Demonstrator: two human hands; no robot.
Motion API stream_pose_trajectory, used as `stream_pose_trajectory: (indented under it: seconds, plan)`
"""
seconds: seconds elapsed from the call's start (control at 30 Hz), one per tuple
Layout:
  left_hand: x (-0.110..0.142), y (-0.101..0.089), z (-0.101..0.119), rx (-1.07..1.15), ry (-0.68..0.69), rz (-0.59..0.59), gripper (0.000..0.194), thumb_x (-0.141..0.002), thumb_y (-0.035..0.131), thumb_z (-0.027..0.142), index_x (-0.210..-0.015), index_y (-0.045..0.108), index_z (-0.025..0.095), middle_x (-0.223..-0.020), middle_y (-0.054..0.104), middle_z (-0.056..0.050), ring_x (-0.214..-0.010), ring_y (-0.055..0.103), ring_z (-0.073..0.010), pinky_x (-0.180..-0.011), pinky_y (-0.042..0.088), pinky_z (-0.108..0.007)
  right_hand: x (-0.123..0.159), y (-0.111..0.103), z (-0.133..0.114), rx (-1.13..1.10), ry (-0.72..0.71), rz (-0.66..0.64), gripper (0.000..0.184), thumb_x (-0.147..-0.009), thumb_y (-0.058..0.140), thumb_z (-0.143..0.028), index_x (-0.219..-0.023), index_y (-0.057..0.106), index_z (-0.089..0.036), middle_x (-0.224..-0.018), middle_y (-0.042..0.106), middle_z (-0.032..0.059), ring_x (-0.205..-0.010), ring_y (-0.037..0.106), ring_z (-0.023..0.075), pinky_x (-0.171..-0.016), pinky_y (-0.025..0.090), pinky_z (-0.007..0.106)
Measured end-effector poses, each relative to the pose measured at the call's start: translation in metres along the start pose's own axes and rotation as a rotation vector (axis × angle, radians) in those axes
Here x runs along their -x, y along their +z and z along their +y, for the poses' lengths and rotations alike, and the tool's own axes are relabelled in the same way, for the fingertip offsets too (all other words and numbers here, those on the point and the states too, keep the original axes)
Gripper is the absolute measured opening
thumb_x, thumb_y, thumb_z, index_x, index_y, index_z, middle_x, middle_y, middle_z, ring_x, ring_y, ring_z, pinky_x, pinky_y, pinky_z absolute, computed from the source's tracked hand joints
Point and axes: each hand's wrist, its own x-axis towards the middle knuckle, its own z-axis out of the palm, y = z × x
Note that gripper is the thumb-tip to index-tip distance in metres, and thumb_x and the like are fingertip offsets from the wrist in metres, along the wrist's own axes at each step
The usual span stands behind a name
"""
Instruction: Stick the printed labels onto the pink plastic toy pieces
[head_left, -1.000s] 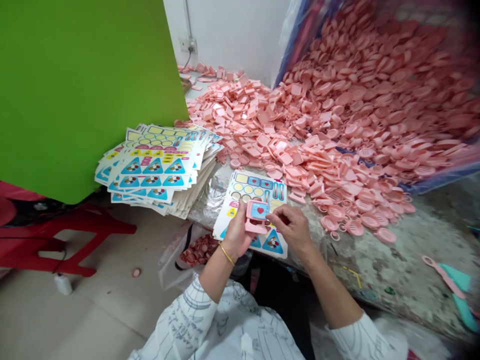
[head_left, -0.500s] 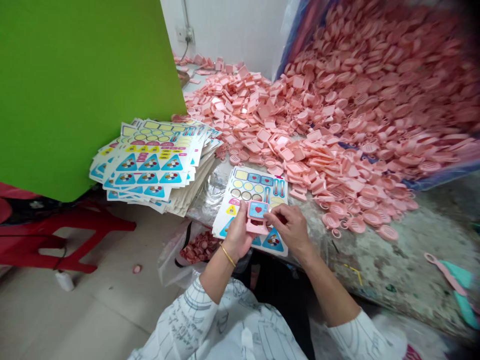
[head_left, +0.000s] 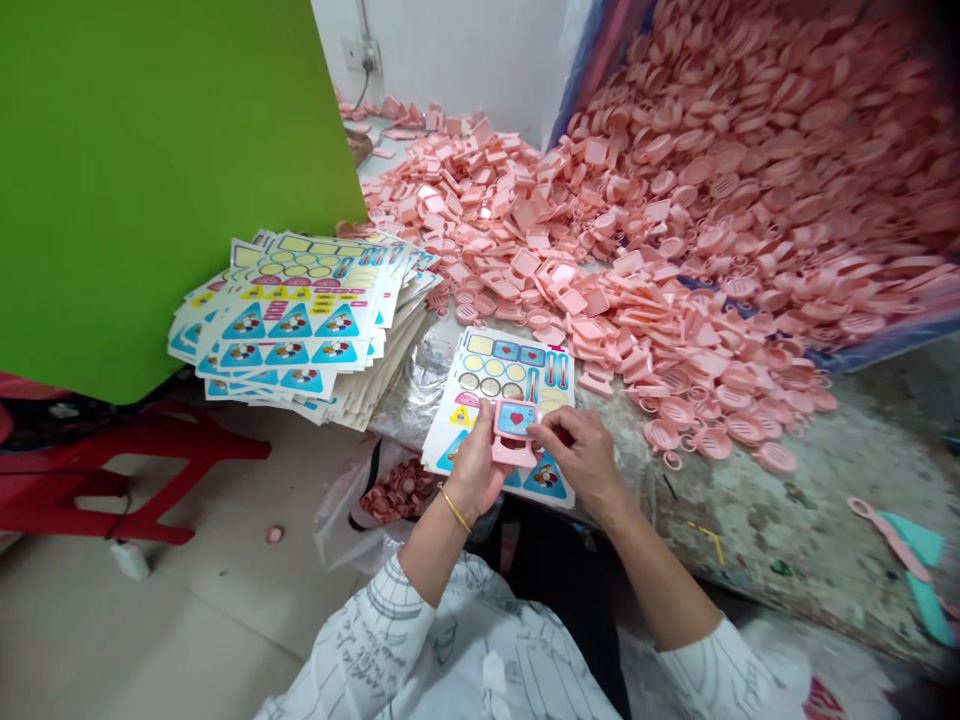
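My left hand (head_left: 478,468) is closed around a small pink toy monitor (head_left: 514,456) with a stand-like base. A blue sticker (head_left: 516,418) with a red heart covers its screen face. At the sticker's lower right corner, the thumb and fingertips of my right hand (head_left: 581,455) are pinched together; the exact contact is partly hidden. Beneath both hands lies a sticker sheet (head_left: 487,372) on a few others, printed with circles, triangles, thermometers and heart screens. Parts of the sheet are covered by my hands.
A thick stack of sticker sheets (head_left: 300,320) overhangs the table's left edge beside a green panel (head_left: 165,150). Pink plastic parts (head_left: 510,220) heap across the back, spilling from a blue-edged container (head_left: 847,355). A pink-and-teal tool (head_left: 900,545) lies right; a red stool (head_left: 165,470) stands left.
The view has shifted slightly, and the sheet stack appears a little further left. Both hands keep nearly the same pose on the toy monitor and its sticker.
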Motion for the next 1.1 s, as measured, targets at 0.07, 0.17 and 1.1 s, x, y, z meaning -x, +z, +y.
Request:
stream_pose_trajectory:
  seconds: [0.07,0.17,1.1]
  plan:
    - [-0.001,-0.001,-0.001,0.000,0.004,-0.005,0.049,-0.097,0.043,0.051,-0.111,0.069,0.012,-0.099,0.073,-0.013,-0.086,0.070,-0.0200,-0.079,0.057,-0.032,0.000,0.000,0.000,-0.002,0.002,0.002,0.032,-0.092,0.061,-0.042,-0.068,0.061,-0.021,-0.068,0.066,-0.0029,-0.062,0.053,0.0127,-0.074,0.035,0.031]
    - [-0.001,-0.002,-0.002,0.002,0.000,-0.010,0.050,-0.095,0.046,0.053,-0.113,0.069,0.012,-0.101,0.073,-0.013,-0.088,0.070,-0.0206,-0.078,0.057,-0.032,0.001,0.001,0.001,0.005,0.012,0.000,0.032,-0.092,0.061,-0.043,-0.068,0.061,-0.021,-0.068,0.066,-0.0024,-0.062,0.053,0.0129,-0.073,0.035,0.031]
    - [0.016,-0.003,-0.002,-0.527,0.240,0.092,0.042,-0.061,0.084,0.035,-0.090,0.061,0.017,-0.075,0.071,-0.002,-0.058,0.064,-0.0134,-0.057,0.051,-0.024,0.081,-0.038,-0.006,0.253,0.135,0.062,0.027,-0.096,0.054,-0.044,-0.092,0.066,-0.021,-0.082,0.069,0.0032,-0.072,0.062,0.0160,-0.068,0.041,0.027]
